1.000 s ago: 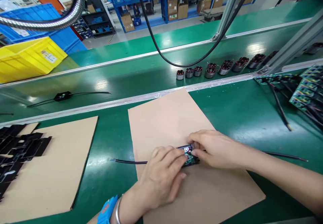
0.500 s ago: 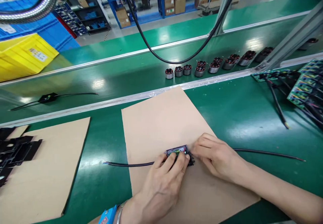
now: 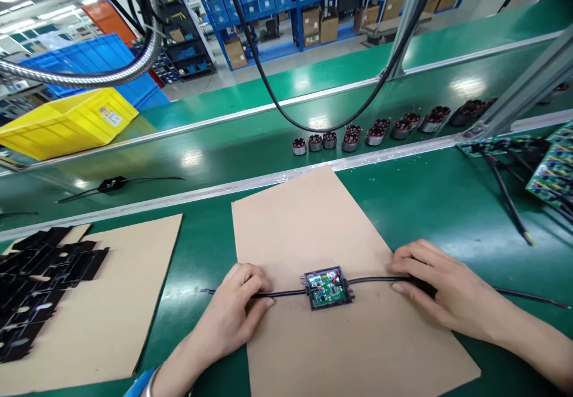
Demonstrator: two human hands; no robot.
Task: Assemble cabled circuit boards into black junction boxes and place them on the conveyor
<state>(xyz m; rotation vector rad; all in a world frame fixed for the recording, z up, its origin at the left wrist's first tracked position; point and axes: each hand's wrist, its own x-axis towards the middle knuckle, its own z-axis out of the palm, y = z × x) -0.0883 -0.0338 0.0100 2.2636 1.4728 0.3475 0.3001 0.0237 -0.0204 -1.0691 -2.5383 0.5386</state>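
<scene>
A green circuit board [image 3: 330,288] sits in a shallow black plastic case [image 3: 331,307] on a sheet of cardboard. One black cable leaves each side of the case. My left hand [image 3: 235,304] is closed round the left cable [image 3: 286,294], whose stripped wire ends show beyond the knuckles. On the other side, my right hand [image 3: 441,286] has its fingers and thumb curled about the right cable [image 3: 373,279]. That cable runs on past the hand to the right. The case lies flat between both hands, touched by neither.
Black plastic cases [image 3: 54,283] are heaped on another cardboard sheet [image 3: 134,277] at left. Several motor stators [image 3: 350,141] line the ledge behind. Circuit boards with cables [image 3: 553,167] are stacked at right. A yellow bin [image 3: 76,123] stands far left, and a black cable [image 3: 277,101] hangs overhead.
Both hands have moved off the case and apart, the left to the left cable and the right further along the right cable. The board in the case is now uncovered. The view has shifted slightly.
</scene>
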